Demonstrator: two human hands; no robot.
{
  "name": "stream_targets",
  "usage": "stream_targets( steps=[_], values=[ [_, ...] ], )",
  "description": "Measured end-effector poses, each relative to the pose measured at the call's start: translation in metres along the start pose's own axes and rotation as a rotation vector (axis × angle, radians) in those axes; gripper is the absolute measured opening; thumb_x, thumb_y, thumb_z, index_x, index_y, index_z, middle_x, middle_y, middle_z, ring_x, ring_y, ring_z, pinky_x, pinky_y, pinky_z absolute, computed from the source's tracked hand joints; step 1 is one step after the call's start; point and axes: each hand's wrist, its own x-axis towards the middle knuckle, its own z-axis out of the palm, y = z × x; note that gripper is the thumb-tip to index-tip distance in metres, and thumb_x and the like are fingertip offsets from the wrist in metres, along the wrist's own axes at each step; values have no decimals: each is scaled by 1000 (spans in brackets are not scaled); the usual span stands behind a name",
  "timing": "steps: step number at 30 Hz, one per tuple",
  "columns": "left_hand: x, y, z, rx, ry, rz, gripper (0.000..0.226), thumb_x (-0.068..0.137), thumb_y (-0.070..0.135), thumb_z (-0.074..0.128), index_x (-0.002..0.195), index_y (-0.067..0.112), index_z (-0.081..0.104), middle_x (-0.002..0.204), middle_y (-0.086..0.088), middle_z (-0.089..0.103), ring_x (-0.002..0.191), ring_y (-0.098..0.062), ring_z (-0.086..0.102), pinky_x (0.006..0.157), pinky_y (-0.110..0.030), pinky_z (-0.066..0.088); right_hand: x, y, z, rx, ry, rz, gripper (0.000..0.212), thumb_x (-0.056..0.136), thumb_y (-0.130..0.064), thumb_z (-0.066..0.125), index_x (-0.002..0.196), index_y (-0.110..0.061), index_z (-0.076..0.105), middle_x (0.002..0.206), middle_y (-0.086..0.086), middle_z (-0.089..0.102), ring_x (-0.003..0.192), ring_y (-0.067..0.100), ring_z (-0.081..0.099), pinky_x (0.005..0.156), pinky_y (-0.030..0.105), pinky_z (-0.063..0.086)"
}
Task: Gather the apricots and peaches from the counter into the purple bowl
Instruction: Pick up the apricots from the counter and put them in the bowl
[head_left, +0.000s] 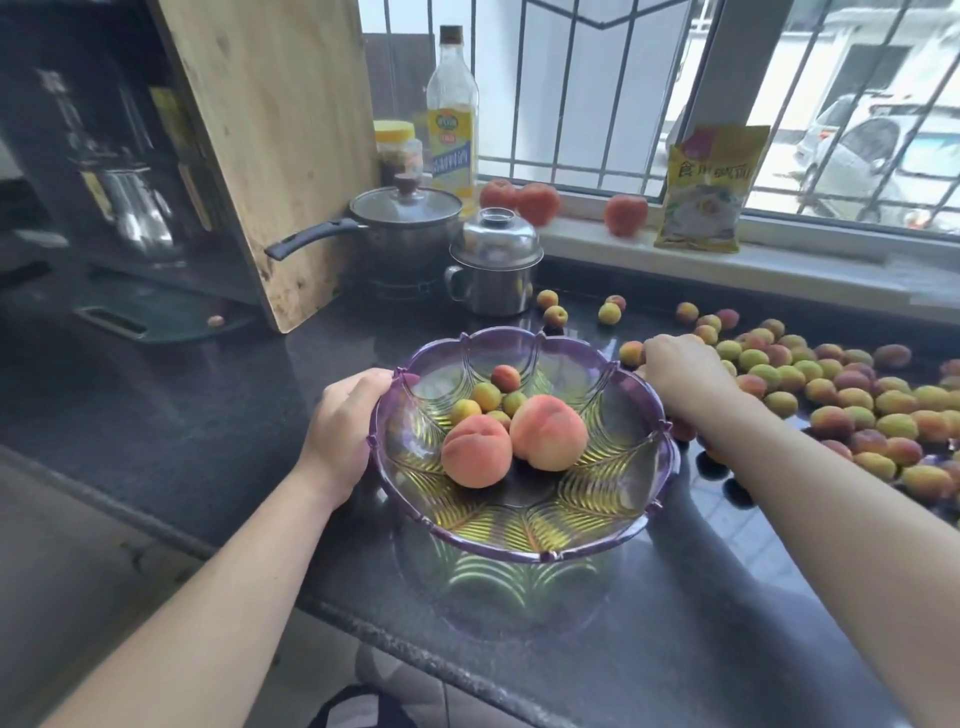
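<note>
A purple bowl (524, 540) of clear, scallop-edged plastic stands on the dark counter (156, 415) near the person, at the middle of the view. It holds two peaches (511, 441), side by side and touching, and five apricots (488, 397) clustered just beyond them toward the far side of the bowl. The left hand (345, 434) grips the bowl's left rim, fingers curled over the edge and thumb on the outside. The right hand (675, 369) lies just past the bowl's right rim with its back to the camera, fingers curled down among the loose apricots (841, 395); whether it holds a fruit cannot be told, since the fingertips are hidden. These apricots, several dozen and too many to count exactly, lie in a dense spread over the right part of the counter, with about five stragglers (556, 307) farther away toward the middle. Three red peaches (626, 214) sit on the windowsill (779, 254) at the far side: two touching at the left, one apart to the right. Beside that one stands a single yellow packet (706, 192). At the far left of the sill are one oil bottle (452, 119) and one yellow-lidded jar (397, 150). In front of them on the counter are one lidded saucepan (400, 228) with a black handle and one lidded steel mug (493, 265). A wooden cutting board (270, 145) leans upright at the far left.
</note>
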Motion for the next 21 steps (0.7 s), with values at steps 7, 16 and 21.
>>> stream_targets(
  steps=[7,16,21],
  values=[
    [0,1,1,-10,11,2,37,91,38,53,92,20,85,98,-17,79,94,-28,73,87,-44,56,-11,0,-32,423,356,-91,25,99,-26,60,122,-20,69,120,12,58,113,32,54,90,38,41],
    [-3,3,4,-37,26,-11,35,89,37,56,89,19,86,88,-10,78,85,-22,70,82,-40,51,-26,-52,-54,409,-88,-482,36,101,-17,57,135,-26,64,115,-6,56,91,8,60,76,14,43],
    [-4,4,2,-3,29,-3,37,90,38,54,92,18,85,95,-13,81,92,-27,75,90,-49,58,-17,-66,-29,70,-122,-573,24,92,-19,60,113,-20,70,108,3,60,103,27,57,91,43,47]
  ],
)
